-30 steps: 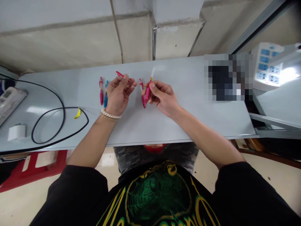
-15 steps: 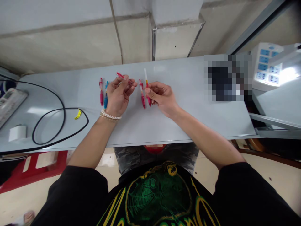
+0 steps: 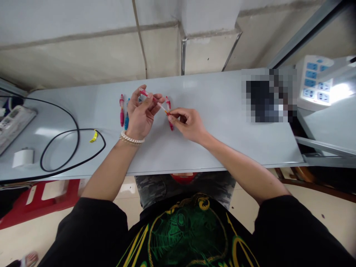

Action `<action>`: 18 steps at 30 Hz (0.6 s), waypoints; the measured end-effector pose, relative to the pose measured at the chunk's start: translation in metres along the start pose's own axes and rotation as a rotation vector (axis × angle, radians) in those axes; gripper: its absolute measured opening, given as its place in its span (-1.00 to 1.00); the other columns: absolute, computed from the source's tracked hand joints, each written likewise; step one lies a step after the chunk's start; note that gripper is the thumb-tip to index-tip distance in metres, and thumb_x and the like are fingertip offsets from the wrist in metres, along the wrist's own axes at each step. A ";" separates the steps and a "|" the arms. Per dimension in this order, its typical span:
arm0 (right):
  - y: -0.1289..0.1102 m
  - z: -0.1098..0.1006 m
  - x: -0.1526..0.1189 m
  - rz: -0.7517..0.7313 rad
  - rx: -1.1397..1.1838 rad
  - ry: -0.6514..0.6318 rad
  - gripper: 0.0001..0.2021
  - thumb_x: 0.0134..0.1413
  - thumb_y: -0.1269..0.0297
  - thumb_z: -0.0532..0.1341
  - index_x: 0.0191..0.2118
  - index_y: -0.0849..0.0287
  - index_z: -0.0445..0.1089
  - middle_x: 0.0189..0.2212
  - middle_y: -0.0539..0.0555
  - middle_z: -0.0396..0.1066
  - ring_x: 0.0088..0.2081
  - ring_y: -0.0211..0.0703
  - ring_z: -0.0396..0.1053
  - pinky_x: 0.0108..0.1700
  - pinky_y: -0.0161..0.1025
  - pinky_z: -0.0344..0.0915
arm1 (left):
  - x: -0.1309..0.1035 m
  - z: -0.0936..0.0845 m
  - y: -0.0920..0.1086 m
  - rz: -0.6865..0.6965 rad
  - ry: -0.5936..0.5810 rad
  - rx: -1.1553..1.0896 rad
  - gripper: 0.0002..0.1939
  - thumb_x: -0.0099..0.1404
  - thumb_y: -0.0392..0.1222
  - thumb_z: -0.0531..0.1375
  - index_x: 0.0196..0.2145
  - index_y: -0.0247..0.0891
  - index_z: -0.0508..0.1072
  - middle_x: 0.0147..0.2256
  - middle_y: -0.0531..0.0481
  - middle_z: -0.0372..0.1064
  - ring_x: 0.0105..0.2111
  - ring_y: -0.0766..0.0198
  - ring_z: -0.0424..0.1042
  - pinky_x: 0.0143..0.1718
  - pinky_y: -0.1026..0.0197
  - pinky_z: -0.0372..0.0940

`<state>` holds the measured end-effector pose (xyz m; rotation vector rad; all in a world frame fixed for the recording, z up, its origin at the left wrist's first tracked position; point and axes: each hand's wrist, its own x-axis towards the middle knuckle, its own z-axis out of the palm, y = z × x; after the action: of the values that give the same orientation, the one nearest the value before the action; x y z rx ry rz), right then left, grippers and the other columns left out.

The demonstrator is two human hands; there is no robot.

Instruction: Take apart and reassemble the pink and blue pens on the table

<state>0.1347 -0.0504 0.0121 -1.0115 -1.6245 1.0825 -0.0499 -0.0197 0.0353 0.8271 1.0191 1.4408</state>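
When bringing the clear refill (image 3: 162, 107) to the pink barrel (image 3: 144, 92), keep both on one straight line. Step in hand, as judged: feeding refill into barrel.

Found over the table (image 3: 222, 96), between both hands: refill and barrel, nearly end to end, on a slant in view toward the right hand (image 3: 187, 122). Noted at left hand (image 3: 142, 113): thumb and fingertips pinching the barrel, remaining fingers loosely curled. Noted at right hand: thumb and forefinger pressed together on the refill's orange end; anything deeper in the grip hidden. Entry of refill tip into barrel mouth: cannot tell, too small to judge.

Also recorded: near pink pen (image 3: 168, 102) lying partly behind right fingertips, contact not determinable. Further left, beside left hand: far pink pen (image 3: 121, 110), and next to it a blue pen (image 3: 127, 120), partly covered by left hand.

Recommended: hold the barrel still and move only the refill. Advance with light pressure; on resistance, back off and realign rather than force. Probable weak point: thin refill, likely to bow if pushed from the far end. Avoid brushing the near pink pen while working.
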 end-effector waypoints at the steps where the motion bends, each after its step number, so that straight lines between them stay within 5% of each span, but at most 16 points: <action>1: -0.001 0.000 0.000 0.000 0.001 0.008 -0.71 0.39 0.02 0.33 -0.25 0.13 0.58 -0.54 -0.09 0.41 -0.56 -0.35 0.19 -0.41 -0.28 0.19 | -0.001 0.000 0.001 -0.001 -0.011 0.015 -0.63 0.34 -0.11 0.52 0.00 0.02 0.49 -0.18 0.04 0.67 -0.04 0.11 0.74 -0.06 0.19 0.59; 8: -0.002 -0.001 -0.001 0.017 -0.012 0.068 -0.79 0.34 0.07 0.38 -0.22 0.11 0.59 -0.48 -0.06 0.50 -0.54 -0.33 0.18 -0.42 -0.26 0.17 | -0.011 0.003 0.001 0.071 -0.134 0.108 -0.53 0.33 -0.05 0.53 0.05 0.05 0.41 -0.26 0.09 0.67 -0.19 0.08 0.71 -0.14 0.06 0.56; 13: 0.002 0.000 -0.004 0.049 0.040 0.155 -0.62 0.19 -0.11 0.52 -0.20 0.05 0.50 -0.37 -0.06 0.51 -0.53 -0.36 0.16 -0.43 -0.27 0.20 | -0.016 0.008 -0.006 -0.047 -0.134 0.216 -0.39 0.22 0.00 0.61 0.09 -0.03 0.43 -0.23 0.07 0.67 0.15 -0.05 0.65 0.04 0.00 0.49; 18: 0.000 0.000 -0.005 0.024 0.099 0.113 -0.48 0.04 -0.24 0.57 -0.16 0.05 0.46 -0.25 -0.02 0.52 -0.40 -0.30 0.34 -0.33 -0.25 0.37 | -0.015 0.007 -0.006 -0.042 -0.127 0.248 -0.41 0.26 0.02 0.59 0.07 -0.11 0.41 -0.22 0.08 0.67 0.20 -0.04 0.61 0.01 0.04 0.43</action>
<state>0.1364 -0.0545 0.0109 -1.0110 -1.4579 1.0910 -0.0392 -0.0336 0.0330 1.0560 1.1246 1.2257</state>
